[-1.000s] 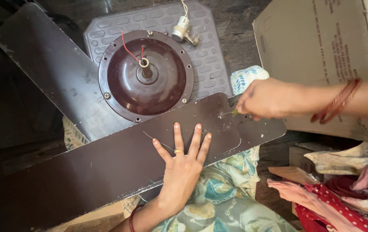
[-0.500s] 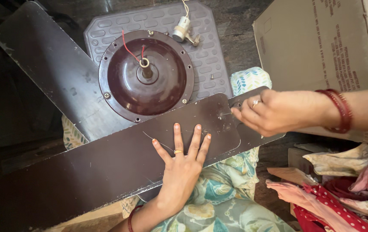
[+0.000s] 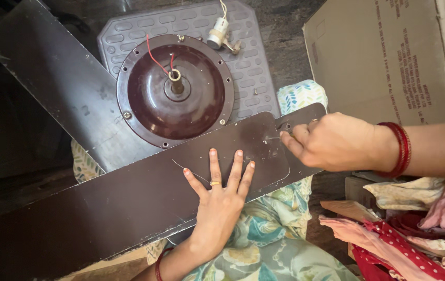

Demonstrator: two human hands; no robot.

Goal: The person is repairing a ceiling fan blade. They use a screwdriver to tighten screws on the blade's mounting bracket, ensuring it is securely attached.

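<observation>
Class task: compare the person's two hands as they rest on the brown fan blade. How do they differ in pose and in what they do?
The left hand lies flat, palm down, fingers spread on the fan blade; the right hand is curled, fingers pinched at the blade's metal end bracket. The left hand wears a ring; whether the right does cannot be told. The left enters from below, the right from the right side. Both touch the same blade and wear red bangles.

A large flat brown cardboard box [image 3: 383, 62] with dark printing fills the upper right corner of the view.
</observation>
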